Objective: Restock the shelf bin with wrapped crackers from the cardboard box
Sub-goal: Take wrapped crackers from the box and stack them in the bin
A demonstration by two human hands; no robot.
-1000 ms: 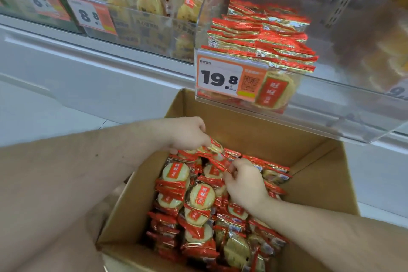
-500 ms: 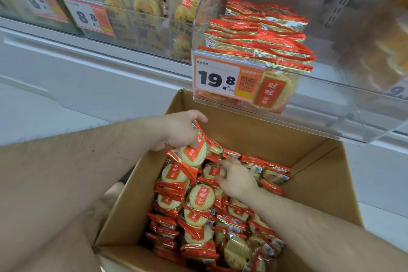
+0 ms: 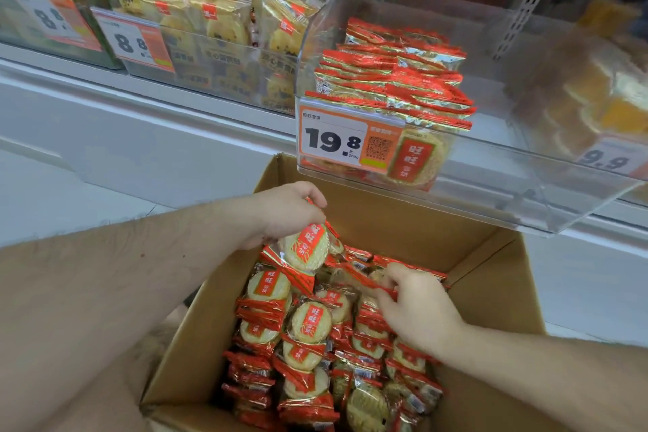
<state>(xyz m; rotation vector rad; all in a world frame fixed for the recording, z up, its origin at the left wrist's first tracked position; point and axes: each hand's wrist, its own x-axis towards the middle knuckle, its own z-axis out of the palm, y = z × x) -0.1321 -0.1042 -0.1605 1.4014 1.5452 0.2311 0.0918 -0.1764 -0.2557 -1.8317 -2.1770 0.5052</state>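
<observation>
Now left hand (image 3: 287, 210) lifts cracker pack (image 3: 305, 251); right hand (image 3: 417, 312) grips another.

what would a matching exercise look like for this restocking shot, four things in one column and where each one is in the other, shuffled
Things
1. left hand
2. right hand
3. price tag 19.8
4. cardboard box

Places or states
A. clipped to the front of the clear shelf bin
B. on the floor below the bin, open and full of wrapped crackers
C. holds a wrapped cracker pack lifted above the rest
D. down among the packs at the far side of the box, fingers curled on one

Pairs: 1-C, 2-D, 3-A, 4-B
</observation>
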